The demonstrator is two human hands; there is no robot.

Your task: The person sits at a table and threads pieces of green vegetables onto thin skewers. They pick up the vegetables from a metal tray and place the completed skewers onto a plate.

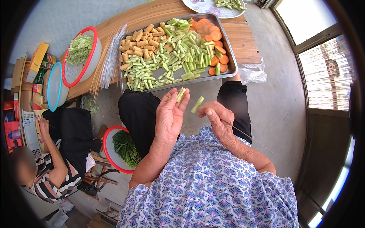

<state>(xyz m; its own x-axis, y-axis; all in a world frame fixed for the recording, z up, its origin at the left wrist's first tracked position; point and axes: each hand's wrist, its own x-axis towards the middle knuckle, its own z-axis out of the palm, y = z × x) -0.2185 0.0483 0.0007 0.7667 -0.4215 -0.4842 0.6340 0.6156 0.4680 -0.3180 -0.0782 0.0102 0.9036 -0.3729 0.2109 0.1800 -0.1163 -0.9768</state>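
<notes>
My left hand (170, 116) pinches a short green celery piece (181, 94) between thumb and fingers. A thin metal skewer (251, 137) is gripped in my right hand (218, 118), its long end trailing back along my forearm. One celery piece (197, 105) is threaded on the skewer just ahead of my right fingers. The skewer's front reaches to the piece in my left hand; whether it enters that piece I cannot tell. Just beyond my hands is a metal tray (182, 83) holding cut celery (196, 54), sliced carrots (216, 35) and tan tube-shaped pieces (144, 42).
Bundled metal skewers (111, 59) lie on the wooden table (242, 40) left of the tray. A red-rimmed basin (96, 54) holds chopped greens; another red-rimmed basin (106, 148) stands low with leafy greens. A patterned plate (196, 6) is behind. At left sits another person (54, 171).
</notes>
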